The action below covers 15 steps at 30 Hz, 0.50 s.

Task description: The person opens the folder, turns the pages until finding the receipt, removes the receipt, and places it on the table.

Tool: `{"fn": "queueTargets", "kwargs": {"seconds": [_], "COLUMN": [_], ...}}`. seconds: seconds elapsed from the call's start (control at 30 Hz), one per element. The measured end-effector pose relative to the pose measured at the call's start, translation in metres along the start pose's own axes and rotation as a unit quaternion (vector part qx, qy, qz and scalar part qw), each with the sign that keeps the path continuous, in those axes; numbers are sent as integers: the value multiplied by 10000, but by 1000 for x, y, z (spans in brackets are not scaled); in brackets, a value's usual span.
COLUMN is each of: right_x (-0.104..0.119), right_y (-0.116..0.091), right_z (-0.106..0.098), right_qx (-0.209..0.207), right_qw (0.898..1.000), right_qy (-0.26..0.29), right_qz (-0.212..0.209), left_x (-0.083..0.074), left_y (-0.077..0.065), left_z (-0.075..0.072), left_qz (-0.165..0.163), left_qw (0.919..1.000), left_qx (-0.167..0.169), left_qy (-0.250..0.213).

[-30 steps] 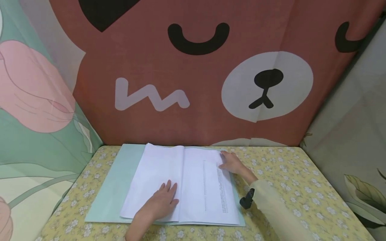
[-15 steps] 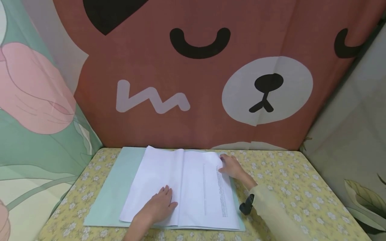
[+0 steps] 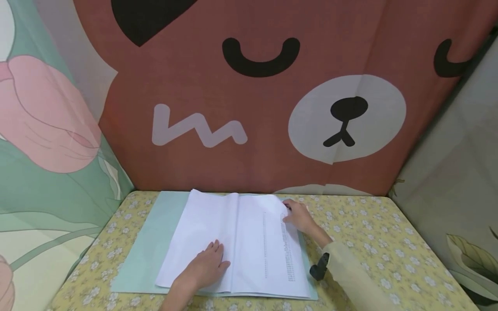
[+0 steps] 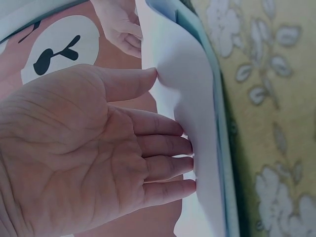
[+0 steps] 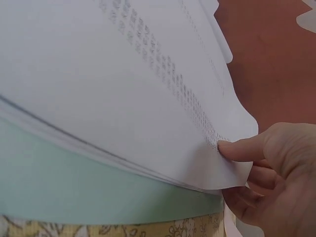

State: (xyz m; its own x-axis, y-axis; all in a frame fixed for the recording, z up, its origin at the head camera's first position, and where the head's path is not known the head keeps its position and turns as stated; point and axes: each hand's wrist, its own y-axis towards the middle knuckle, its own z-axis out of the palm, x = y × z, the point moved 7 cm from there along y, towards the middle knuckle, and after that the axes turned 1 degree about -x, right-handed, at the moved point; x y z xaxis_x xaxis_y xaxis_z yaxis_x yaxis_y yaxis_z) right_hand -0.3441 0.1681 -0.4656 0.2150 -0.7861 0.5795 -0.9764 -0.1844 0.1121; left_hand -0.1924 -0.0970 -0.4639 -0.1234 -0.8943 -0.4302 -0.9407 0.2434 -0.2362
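1. White paper booklet lies spread on a pale-green rectangular folder.
2. Left hand rests on its blank left page, straight fingers closer together than a second ago.
3. Right hand pinches the printed page's far corner, now curling higher: seemingly secured.

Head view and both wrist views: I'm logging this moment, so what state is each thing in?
left hand, resting on the left page
right hand, pinching the far outer corner of the right page
left page, laid open, no print visible
right page, laid open, printed columns showing
green folder, lying beneath the pages on the table
bear-print cloth, hanging behind the table
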Motion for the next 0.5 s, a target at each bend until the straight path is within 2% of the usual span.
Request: {"fn": "queueTargets", "kwargs": {"seconds": [0.1,0.3,0.5], "right_x": [1,5,-5], "right_y": [-1,-3,-5], "right_z": [-3,-15,-19], "right_qx": [-151,-713,-1012], "right_qw": [9996,9959,9892], "right_qy": [215,555,930], "right_qz": [43,-31,506], "left_x": [1,1,1], "left_y": [0,0,1], "left_z": [0,1,2], "left_qz": [-3,-26,-86], "left_qw": [10000,10000,10000], "left_qx": [-12,-29,19], "left_qy": [1,25,-4]}}
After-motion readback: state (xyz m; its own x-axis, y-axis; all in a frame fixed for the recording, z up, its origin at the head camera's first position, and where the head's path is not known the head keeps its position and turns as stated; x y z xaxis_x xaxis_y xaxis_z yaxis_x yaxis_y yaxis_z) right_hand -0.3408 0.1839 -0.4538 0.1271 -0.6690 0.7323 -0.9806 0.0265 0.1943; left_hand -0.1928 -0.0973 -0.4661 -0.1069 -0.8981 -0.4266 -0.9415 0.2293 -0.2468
